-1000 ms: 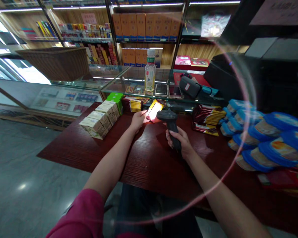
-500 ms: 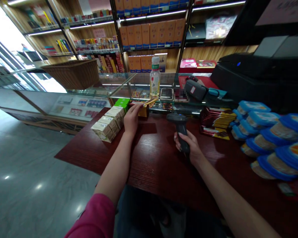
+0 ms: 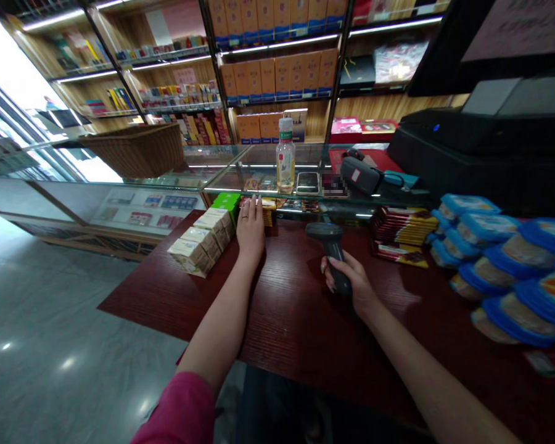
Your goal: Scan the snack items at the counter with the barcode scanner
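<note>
My right hand [image 3: 351,280] is wrapped round the handle of a black barcode scanner [image 3: 328,240], held upright over the dark red wooden counter [image 3: 296,308]. My left hand [image 3: 251,227] lies flat with its fingers stretched out on a stack of dark red and yellow packs [image 3: 268,213] at the counter's far edge. The hand covers most of that stack. A green box [image 3: 226,201] and a row of beige boxes [image 3: 198,240] stand just left of the hand.
A glass display case [image 3: 176,179] runs behind the counter, with a drink bottle [image 3: 285,157], a phone [image 3: 308,182] and a black pouch [image 3: 361,174] on top. Red packs [image 3: 400,228] and blue-rimmed bags [image 3: 499,259] lie at right. A wicker basket [image 3: 136,148] and a register [image 3: 481,142] stand behind.
My left hand held a yellow pack under the scanner's light, carried it left to the stack and laid it down; the hand is flat on the stack. The scanner hand barely moved.
</note>
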Tool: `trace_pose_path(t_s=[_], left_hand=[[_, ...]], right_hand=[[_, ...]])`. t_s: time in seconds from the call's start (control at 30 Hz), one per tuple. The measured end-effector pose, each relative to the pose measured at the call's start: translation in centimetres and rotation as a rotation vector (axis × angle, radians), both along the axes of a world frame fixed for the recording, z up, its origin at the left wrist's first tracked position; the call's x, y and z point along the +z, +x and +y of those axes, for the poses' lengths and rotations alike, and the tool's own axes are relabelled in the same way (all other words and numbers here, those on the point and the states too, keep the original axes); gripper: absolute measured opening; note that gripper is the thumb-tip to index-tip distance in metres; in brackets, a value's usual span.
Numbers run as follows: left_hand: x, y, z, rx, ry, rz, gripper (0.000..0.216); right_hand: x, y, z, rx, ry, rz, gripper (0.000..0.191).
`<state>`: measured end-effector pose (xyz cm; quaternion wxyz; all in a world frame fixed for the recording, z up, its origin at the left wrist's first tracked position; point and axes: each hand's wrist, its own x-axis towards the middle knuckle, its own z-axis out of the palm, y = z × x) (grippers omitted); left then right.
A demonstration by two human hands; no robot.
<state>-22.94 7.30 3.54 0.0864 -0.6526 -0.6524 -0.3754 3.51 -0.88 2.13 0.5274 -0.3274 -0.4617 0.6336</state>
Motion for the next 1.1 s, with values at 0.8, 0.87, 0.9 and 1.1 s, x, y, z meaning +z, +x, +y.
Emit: trace_pose_path(t_s=[0.8, 0.87, 0.9, 1.1], left_hand=[[-0.6, 4.4, -1.7, -0.340, 0.005, 0.015, 0.071], [-0.7, 7.6, -2.7, -0.496, -0.047, 0.050, 0.066], [-0.9, 9.4, -3.1, -0.573, -0.086, 0.066, 0.064], [-2.2, 20.1, -2.4, -0.833, -0.240, 0.004, 0.061]], right_hand=[[-0.3, 8.4, -2.4, -0.418, 0.114, -0.104, 0.052], [-0.5, 10.6, -3.5, -0.438, 0.114, -0.115, 0.050], [-0.6, 11.4, -3.9, -0.449, 0.110, -0.111, 0.048], [-1.0, 13.0, -4.0, -0.518, 0.066, -0.021, 0.045]])
